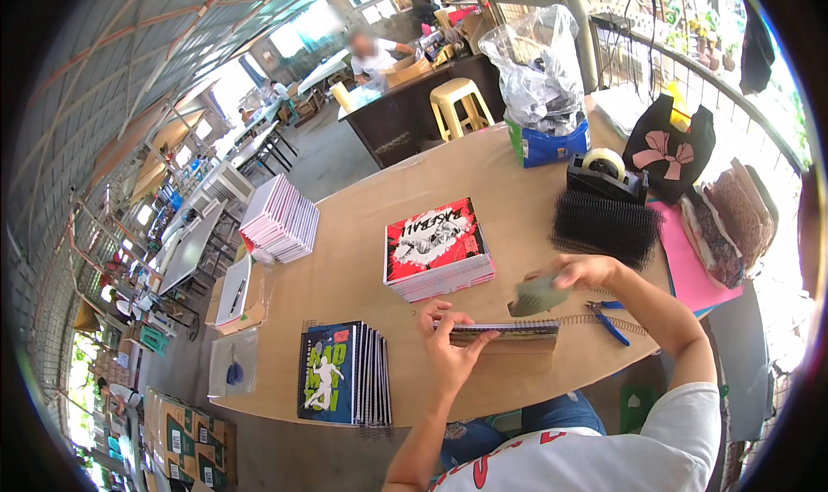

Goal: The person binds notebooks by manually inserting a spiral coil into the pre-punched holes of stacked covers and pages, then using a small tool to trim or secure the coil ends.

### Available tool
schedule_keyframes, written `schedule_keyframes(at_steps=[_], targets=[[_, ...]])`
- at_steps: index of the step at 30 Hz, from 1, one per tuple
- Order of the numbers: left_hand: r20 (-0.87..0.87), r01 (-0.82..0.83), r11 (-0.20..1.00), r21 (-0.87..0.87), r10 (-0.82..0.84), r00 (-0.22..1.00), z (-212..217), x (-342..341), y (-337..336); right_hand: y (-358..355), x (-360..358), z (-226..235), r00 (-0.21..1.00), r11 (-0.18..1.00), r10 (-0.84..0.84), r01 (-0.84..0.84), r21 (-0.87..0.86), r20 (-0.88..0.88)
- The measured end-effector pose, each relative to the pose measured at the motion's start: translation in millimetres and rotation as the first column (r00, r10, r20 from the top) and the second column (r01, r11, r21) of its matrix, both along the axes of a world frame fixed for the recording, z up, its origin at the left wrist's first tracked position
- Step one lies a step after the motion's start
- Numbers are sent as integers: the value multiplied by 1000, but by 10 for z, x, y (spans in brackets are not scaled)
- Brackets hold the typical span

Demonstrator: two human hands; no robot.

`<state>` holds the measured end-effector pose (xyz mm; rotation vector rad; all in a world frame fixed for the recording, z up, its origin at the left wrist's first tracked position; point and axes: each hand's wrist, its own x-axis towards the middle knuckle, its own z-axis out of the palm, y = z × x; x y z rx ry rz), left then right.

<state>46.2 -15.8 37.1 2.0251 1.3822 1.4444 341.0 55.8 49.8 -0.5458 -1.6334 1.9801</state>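
My left hand (457,341) is closed on a notebook (509,326), held edge-on at the table's near side, thumb in front and fingers behind. A thin wire coil (608,321) sticks out to the right from the notebook's edge. Just above the notebook's right end, my right hand (584,272) grips a grey-green rounded object (536,294), blurred, its kind unclear. Blue-handled pliers (614,326) lie to the right, by the coil. Beyond my hands stands a stack of red-covered notebooks (438,246). Spiral-bound notebooks with blue covers (332,373) are piled at the left.
Black wire coils (605,227) lie in a bunch at the right, near a tape dispenser (606,175), a pink sheet (690,263) and a black bag (668,147). A plastic-wrapped bag (539,87) stands far right. Another paper stack (280,220) sits at the far left; scissors (235,372) lie nearer.
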Motion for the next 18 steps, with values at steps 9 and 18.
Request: schedule_keyframes(at_steps=[9, 18], targets=[[32, 6, 996, 87, -9, 999, -78, 85, 92, 48, 47, 29, 911, 921, -94, -74, 382, 402], [-17, -20, 997, 80, 21, 1000, -35, 17, 54, 124, -199, 99, 970, 980, -108, 66, 189, 220]])
